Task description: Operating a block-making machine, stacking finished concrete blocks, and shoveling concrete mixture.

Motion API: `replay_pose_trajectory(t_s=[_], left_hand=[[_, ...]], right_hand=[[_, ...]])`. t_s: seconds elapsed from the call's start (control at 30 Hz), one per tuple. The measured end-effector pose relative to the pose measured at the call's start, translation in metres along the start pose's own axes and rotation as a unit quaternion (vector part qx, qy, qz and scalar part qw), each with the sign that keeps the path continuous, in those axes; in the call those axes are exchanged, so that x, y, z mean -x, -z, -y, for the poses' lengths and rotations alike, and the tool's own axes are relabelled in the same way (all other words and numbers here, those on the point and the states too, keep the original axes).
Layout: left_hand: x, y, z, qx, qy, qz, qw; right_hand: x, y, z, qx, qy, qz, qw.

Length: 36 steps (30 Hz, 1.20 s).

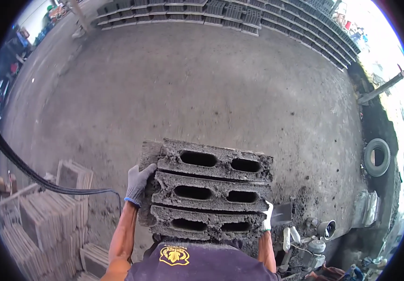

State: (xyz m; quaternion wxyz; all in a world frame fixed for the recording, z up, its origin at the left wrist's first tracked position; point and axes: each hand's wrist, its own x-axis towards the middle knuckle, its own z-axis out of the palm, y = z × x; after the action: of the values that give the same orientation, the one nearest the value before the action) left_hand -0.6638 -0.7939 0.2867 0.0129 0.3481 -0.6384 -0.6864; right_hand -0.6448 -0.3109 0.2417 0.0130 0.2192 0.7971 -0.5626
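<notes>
Three rough grey hollow concrete blocks [221, 165] lie side by side in front of me, each showing two oblong holes. Under them is a board [150, 152], its edge sticking out past the blocks on the left. My left hand [139, 183], in a grey glove with a blue cuff, grips that left edge with the thumb on top; its other fingers are mostly hidden. At the load's right end my right hand [268, 216], in a white glove, is closed around the side by the nearest block, its fingertips out of sight.
Stacked boards [54, 225] stand at the lower left, below a black hose [38, 180]. A motor [316, 247] and machine parts sit at the lower right. A tire [377, 157] is at the right edge. Racks of blocks [178, 14] line the far side of the concrete floor [202, 84].
</notes>
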Motion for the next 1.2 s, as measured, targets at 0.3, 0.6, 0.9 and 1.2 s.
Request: replay_pose_trajectory(t_s=[0.3,0.6,0.9,1.2], left_hand=[[-0.210,-0.094,-0.125,0.014,-0.039,0.013,0.999],[-0.408,-0.173,-0.239,0.063,0.000,0.007,0.998],[-0.580,-0.257,-0.325,-0.046,0.029,0.032,0.998],[-0.729,-0.349,-0.398,0.025,0.039,-0.013,0.999]], right_hand=[[-0.197,-0.123,0.168,-0.115,-0.042,-0.005,0.992],[-0.418,-0.202,0.224,-0.073,0.019,0.062,0.995],[-0.571,-0.252,0.303,-0.118,-0.052,-0.029,0.991],[-0.784,-0.310,0.425,-0.065,-0.030,0.088,0.994]])
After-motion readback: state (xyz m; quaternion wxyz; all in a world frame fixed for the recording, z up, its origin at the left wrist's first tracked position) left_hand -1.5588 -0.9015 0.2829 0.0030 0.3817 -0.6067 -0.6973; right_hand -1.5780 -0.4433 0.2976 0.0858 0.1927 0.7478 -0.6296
